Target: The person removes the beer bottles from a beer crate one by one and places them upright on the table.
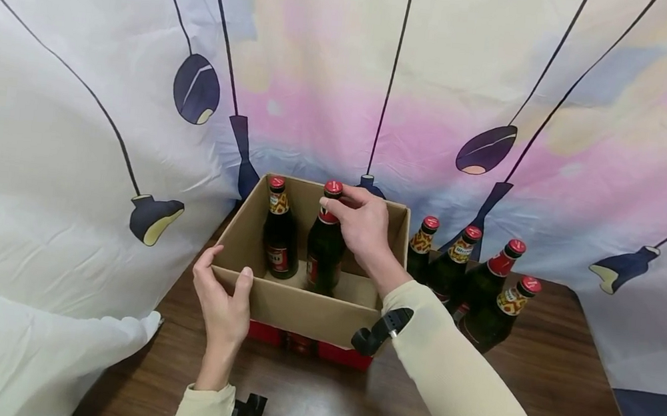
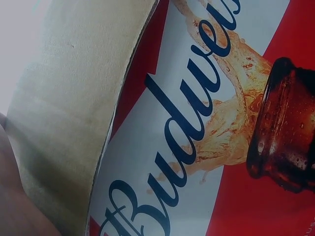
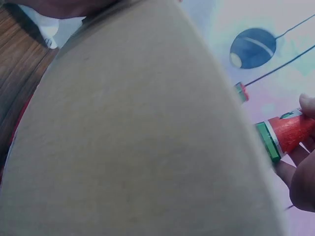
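The bottle in hand is dark glass with a red cap, a red foil neck and a red label low on its body; it stands upright inside the box, toward the far wall. The right hand pinches its neck just under the cap, fingertips curled round the foil, as the right wrist view also shows. The left hand grips the box's near left corner, thumb inside the rim and fingers outside. The box is open-topped brown cardboard with red and white print on its outer side, and it sits near the middle of the desk. It holds two bottles: the held one and a second just to its left. Four more bottles of the same kind stand clustered on the desk just right of the box, six in all.
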The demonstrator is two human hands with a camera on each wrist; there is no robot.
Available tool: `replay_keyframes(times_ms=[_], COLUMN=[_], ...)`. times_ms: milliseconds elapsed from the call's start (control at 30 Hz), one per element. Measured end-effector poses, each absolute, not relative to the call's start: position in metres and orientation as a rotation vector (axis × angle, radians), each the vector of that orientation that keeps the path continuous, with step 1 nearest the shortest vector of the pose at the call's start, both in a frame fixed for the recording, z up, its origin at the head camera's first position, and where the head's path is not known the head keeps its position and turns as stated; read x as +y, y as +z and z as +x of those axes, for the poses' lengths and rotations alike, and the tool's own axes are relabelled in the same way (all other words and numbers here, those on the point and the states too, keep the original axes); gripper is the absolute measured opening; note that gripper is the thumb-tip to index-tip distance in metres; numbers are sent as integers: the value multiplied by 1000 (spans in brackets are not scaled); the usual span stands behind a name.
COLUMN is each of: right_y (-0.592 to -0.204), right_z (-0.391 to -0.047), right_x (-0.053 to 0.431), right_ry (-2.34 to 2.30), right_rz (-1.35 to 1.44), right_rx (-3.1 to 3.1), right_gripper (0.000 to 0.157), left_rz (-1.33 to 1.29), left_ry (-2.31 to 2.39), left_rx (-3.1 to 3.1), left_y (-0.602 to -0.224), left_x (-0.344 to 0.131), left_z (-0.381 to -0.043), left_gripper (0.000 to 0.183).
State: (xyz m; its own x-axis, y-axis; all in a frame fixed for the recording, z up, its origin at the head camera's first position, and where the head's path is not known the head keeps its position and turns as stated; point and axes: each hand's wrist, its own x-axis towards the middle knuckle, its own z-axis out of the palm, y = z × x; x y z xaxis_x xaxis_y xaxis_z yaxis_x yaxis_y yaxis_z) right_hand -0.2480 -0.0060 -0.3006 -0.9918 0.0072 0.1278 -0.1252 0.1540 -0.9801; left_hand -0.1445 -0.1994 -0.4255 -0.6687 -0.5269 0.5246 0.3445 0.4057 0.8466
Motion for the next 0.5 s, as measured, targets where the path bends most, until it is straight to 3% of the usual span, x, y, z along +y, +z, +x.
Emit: replay_keyframes(times_ms=[500], right_y=[-265], right_z=[-224], right_x=[14], right_ry=[1913], right_rz=[200], right_rx=[-2230], right_gripper=[40], left_rz=[135], left_ry=[-1358], left_rx=[-1838], left_y=[-426], left_x=[-199], left_z=[-143], left_gripper=[62])
